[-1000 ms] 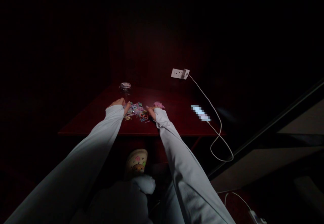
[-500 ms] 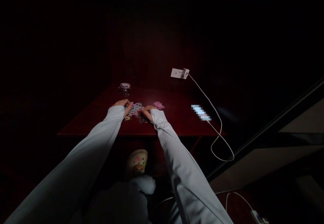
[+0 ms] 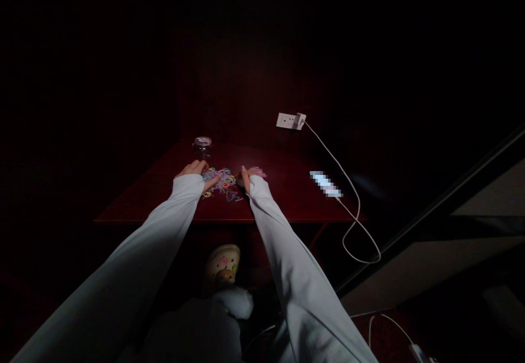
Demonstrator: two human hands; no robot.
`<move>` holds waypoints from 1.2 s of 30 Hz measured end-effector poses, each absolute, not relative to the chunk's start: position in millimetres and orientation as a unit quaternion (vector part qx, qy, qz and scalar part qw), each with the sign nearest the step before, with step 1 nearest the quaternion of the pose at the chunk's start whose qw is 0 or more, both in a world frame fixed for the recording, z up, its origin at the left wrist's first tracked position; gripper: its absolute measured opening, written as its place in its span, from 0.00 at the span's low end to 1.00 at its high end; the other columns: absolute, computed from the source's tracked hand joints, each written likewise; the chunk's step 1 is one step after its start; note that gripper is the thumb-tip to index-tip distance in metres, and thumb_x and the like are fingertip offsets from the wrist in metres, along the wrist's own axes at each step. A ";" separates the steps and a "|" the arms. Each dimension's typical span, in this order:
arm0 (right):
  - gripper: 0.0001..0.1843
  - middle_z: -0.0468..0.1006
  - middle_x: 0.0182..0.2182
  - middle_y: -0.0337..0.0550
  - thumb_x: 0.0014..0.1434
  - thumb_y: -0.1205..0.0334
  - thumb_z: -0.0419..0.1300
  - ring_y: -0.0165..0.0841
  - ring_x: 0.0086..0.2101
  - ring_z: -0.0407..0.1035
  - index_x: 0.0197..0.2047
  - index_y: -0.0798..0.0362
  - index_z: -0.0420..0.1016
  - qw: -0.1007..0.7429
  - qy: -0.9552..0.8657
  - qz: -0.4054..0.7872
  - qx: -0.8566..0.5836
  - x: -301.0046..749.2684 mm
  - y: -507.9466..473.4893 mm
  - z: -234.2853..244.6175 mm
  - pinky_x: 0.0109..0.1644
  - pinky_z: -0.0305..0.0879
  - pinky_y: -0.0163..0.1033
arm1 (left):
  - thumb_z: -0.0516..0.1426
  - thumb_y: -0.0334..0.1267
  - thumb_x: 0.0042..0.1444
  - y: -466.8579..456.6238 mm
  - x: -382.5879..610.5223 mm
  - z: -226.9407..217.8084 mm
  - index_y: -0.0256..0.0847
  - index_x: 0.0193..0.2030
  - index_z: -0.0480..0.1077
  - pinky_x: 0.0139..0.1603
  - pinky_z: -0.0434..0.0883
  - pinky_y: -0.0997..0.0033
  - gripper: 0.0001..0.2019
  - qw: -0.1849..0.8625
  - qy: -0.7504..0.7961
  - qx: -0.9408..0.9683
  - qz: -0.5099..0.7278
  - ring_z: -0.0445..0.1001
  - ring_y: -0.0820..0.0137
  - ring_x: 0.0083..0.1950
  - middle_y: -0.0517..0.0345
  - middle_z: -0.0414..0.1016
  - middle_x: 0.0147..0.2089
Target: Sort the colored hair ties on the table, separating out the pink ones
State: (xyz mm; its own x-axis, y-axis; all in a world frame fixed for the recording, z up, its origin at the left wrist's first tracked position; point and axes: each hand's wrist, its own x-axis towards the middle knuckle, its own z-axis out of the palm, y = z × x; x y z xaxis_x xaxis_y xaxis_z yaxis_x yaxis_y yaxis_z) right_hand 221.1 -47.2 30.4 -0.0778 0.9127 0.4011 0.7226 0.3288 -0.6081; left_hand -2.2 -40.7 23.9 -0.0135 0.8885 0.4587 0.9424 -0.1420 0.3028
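A loose pile of small, many-coloured elastic bands (image 3: 225, 177) lies on the dark red table. My left hand (image 3: 194, 169) rests at the pile's left edge, its thumb stretched across the bands and apart from the curled fingers. At the other side, my right hand (image 3: 247, 177) is beside a smaller heap of pink elastic bands (image 3: 258, 172), which it partly covers. One digit of it points up and away; the other fingers are mostly hidden. Nothing shows in either hand. Behind my left hand stands a clear jar (image 3: 202, 147) with a pale lid.
A phone (image 3: 326, 184), blurred out, lies on the right of the table (image 3: 283, 204). Its white cable (image 3: 357, 199) loops over the right edge to a charger in the wall socket (image 3: 290, 121). A clog (image 3: 222, 264) is below the table; a power strip (image 3: 419, 352) lies lower right.
My right hand has moved from the mixed pile rightward to the pink heap, uncovering more of the mixed bands. My left thumb has spread away from its fingers over the pile.
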 end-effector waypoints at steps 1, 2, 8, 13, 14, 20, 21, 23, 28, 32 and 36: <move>0.27 0.88 0.50 0.52 0.81 0.49 0.48 0.43 0.57 0.80 0.46 0.47 0.88 0.360 -0.731 0.118 -0.568 220.1 -46.9 29.8 0.69 0.71 0.46 | 0.64 0.60 0.61 -40.9 -0.5 24.2 0.44 0.52 0.75 0.50 0.73 0.63 0.23 0.036 -0.655 -0.701 -0.281 0.80 0.53 0.58 0.49 0.80 0.56; 0.26 0.88 0.51 0.53 0.81 0.50 0.48 0.43 0.57 0.80 0.48 0.48 0.88 0.341 -0.741 0.113 -0.567 219.2 -46.5 29.3 0.69 0.72 0.46 | 0.66 0.62 0.59 -40.9 0.9 24.4 0.44 0.52 0.75 0.51 0.74 0.63 0.25 0.027 -0.654 -0.702 -0.280 0.80 0.53 0.58 0.49 0.80 0.56; 0.26 0.88 0.54 0.49 0.82 0.48 0.48 0.39 0.59 0.79 0.56 0.48 0.87 0.289 -0.792 0.082 -0.531 217.4 -43.9 24.3 0.70 0.70 0.42 | 0.69 0.65 0.51 -35.0 0.8 21.1 0.45 0.53 0.76 0.53 0.75 0.64 0.31 -0.020 -0.626 -0.726 -0.285 0.81 0.55 0.57 0.51 0.81 0.54; 0.23 0.89 0.53 0.43 0.81 0.47 0.52 0.35 0.57 0.79 0.54 0.46 0.88 0.293 -0.810 0.077 -0.502 218.9 -42.9 20.3 0.71 0.68 0.39 | 0.69 0.63 0.49 -27.4 -1.3 15.5 0.46 0.55 0.78 0.56 0.76 0.66 0.31 -0.035 -0.599 -0.750 -0.277 0.81 0.56 0.57 0.52 0.81 0.53; 0.23 0.89 0.52 0.43 0.80 0.47 0.53 0.35 0.57 0.79 0.54 0.46 0.89 0.293 -0.813 0.075 -0.498 219.1 -43.2 20.3 0.72 0.67 0.39 | 0.69 0.62 0.49 -25.7 -1.7 14.4 0.46 0.56 0.78 0.57 0.76 0.66 0.32 -0.036 -0.596 -0.754 -0.275 0.81 0.57 0.58 0.53 0.82 0.53; 0.22 0.89 0.51 0.42 0.80 0.48 0.54 0.34 0.56 0.78 0.52 0.46 0.89 0.291 -0.816 0.080 -0.493 219.7 -47.4 23.0 0.71 0.66 0.37 | 0.69 0.57 0.51 -14.8 -6.3 5.8 0.49 0.56 0.82 0.60 0.77 0.67 0.27 -0.050 -0.584 -0.765 -0.266 0.82 0.57 0.59 0.55 0.84 0.56; 0.21 0.89 0.51 0.42 0.80 0.48 0.54 0.34 0.56 0.78 0.52 0.46 0.88 0.294 -0.813 0.081 -0.496 219.8 -48.3 23.4 0.71 0.66 0.37 | 0.69 0.55 0.52 -13.0 -6.9 3.7 0.50 0.54 0.82 0.61 0.77 0.67 0.24 -0.049 -0.579 -0.765 -0.276 0.82 0.57 0.60 0.55 0.84 0.57; 0.20 0.89 0.52 0.41 0.80 0.48 0.55 0.33 0.56 0.77 0.52 0.46 0.88 0.302 -0.807 0.085 -0.500 219.7 -49.9 24.3 0.71 0.66 0.37 | 0.69 0.51 0.51 -9.7 -7.3 -0.4 0.51 0.50 0.83 0.62 0.78 0.65 0.19 -0.047 -0.574 -0.759 -0.304 0.82 0.56 0.61 0.56 0.85 0.58; 0.20 0.88 0.53 0.42 0.80 0.49 0.55 0.35 0.57 0.77 0.54 0.46 0.87 0.304 -0.799 0.092 -0.511 219.7 -53.7 26.9 0.70 0.66 0.38 | 0.69 0.49 0.50 -5.2 -6.9 -5.0 0.48 0.41 0.84 0.61 0.80 0.59 0.14 -0.058 -0.565 -0.745 -0.351 0.85 0.54 0.55 0.50 0.87 0.52; 0.20 0.88 0.55 0.44 0.80 0.49 0.55 0.35 0.59 0.76 0.55 0.47 0.87 0.317 -0.785 0.101 -0.522 220.8 -54.4 28.2 0.72 0.65 0.40 | 0.69 0.48 0.49 -5.6 -8.0 -1.5 0.45 0.38 0.83 0.61 0.81 0.53 0.13 -0.072 -0.551 -0.742 -0.376 0.86 0.50 0.54 0.46 0.88 0.50; 0.21 0.88 0.54 0.44 0.80 0.49 0.54 0.35 0.58 0.77 0.54 0.47 0.88 0.314 -0.788 0.126 -0.515 221.5 -49.9 26.5 0.72 0.65 0.40 | 0.69 0.46 0.49 -7.1 -9.3 3.5 0.45 0.37 0.83 0.63 0.80 0.53 0.11 -0.083 -0.547 -0.746 -0.370 0.86 0.49 0.54 0.45 0.87 0.50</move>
State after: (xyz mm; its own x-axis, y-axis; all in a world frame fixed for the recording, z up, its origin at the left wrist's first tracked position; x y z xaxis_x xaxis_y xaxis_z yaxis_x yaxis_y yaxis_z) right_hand 221.5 -49.9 26.5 -0.2726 0.8901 0.3654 0.7319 0.4383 -0.5217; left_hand -9.3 -7.1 3.5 0.1270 0.8783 0.4609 0.7552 -0.3869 0.5292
